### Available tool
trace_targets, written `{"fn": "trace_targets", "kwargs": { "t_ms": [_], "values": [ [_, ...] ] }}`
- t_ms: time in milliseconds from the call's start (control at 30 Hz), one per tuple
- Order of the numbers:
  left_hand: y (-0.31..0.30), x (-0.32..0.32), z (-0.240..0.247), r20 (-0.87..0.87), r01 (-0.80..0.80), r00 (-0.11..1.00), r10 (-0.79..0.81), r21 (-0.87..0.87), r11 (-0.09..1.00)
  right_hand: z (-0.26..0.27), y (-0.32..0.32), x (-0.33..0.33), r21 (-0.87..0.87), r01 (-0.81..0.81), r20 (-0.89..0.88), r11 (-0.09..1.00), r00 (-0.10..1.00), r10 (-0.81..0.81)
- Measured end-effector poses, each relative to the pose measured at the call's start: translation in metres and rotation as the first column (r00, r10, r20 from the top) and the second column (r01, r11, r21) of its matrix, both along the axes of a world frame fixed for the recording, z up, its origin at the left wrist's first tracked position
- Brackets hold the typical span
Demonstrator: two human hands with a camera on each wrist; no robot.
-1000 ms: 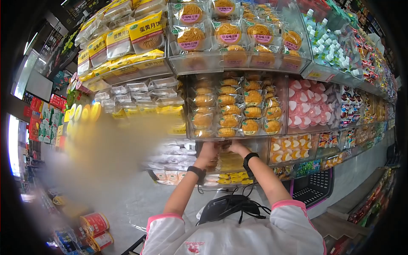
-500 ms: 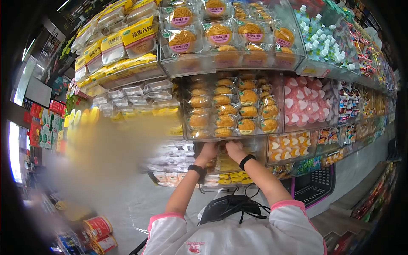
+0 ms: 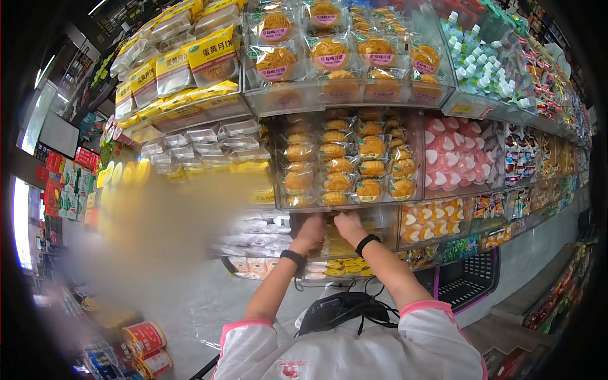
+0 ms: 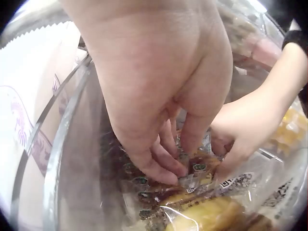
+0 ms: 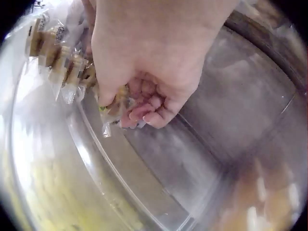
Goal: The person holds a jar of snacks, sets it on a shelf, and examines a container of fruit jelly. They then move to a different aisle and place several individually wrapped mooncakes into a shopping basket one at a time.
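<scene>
Both hands are inside a lower clear plastic bin [image 5: 159,168], under the shelf of wrapped mooncakes [image 3: 370,149]. My left hand [image 4: 154,82] reaches down at the bin's left side, thumb and fingers bent around the clear wrapper of a mooncake in a row of packets. Close in front of it lies a yellowish wrapped mooncake [image 4: 207,214]. My right hand [image 5: 149,62] has curled fingers and pinches a small clear-wrapped mooncake [image 5: 118,103] at the end of the row. The head view shows the two hands [image 3: 310,231] side by side, their fingertips hidden.
White-wrapped packets [image 3: 259,231] fill the bin to the left. Heart-marked orange cups [image 3: 434,221] sit in the bin to the right. The upper bin's front edge [image 3: 348,207] runs just above my hands. A black basket [image 3: 468,278] stands on the floor at right.
The head view shifts slightly. My right hand draws back a little from under the upper bin, so more of it shows. The left hand stays at nearly the same place.
</scene>
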State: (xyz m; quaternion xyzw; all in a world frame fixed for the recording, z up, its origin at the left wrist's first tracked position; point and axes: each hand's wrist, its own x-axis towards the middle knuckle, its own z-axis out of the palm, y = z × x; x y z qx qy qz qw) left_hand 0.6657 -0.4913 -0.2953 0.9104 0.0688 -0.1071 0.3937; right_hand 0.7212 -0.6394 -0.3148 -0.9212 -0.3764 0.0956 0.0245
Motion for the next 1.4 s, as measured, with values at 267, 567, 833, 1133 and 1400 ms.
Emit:
{"fn": "trace_targets", "kwargs": {
  "t_ms": [267,567,833,1133,1400],
  "values": [
    [-0.022,-0.006,0.007,0.127,0.170,0.971,-0.204,0.237,0.956,-0.007,0.001,0.005,-0.028,0.199,-0.113,0.980,0.973,-0.201],
    [-0.018,-0.027,0.083,-0.076,0.375,0.926,-0.369,0.076,0.924,0.042,-0.014,0.001,0.005,0.203,-0.185,0.979,0.962,-0.199],
    [0.005,-0.107,0.138,0.079,0.105,0.990,-0.117,0.136,0.985,0.140,-0.096,0.001,0.442,0.293,-0.584,0.848,0.812,0.024],
    [-0.067,-0.174,0.080,-0.344,0.072,0.938,-0.040,0.081,0.994,0.161,-0.273,-0.041,0.483,0.648,-0.607,0.589,0.732,-0.309],
    [-0.170,-0.120,0.003,-0.285,0.315,0.920,-0.270,0.125,0.941,0.036,-0.375,-0.076,0.287,0.690,-0.717,0.664,0.614,-0.329]
  ]
}}
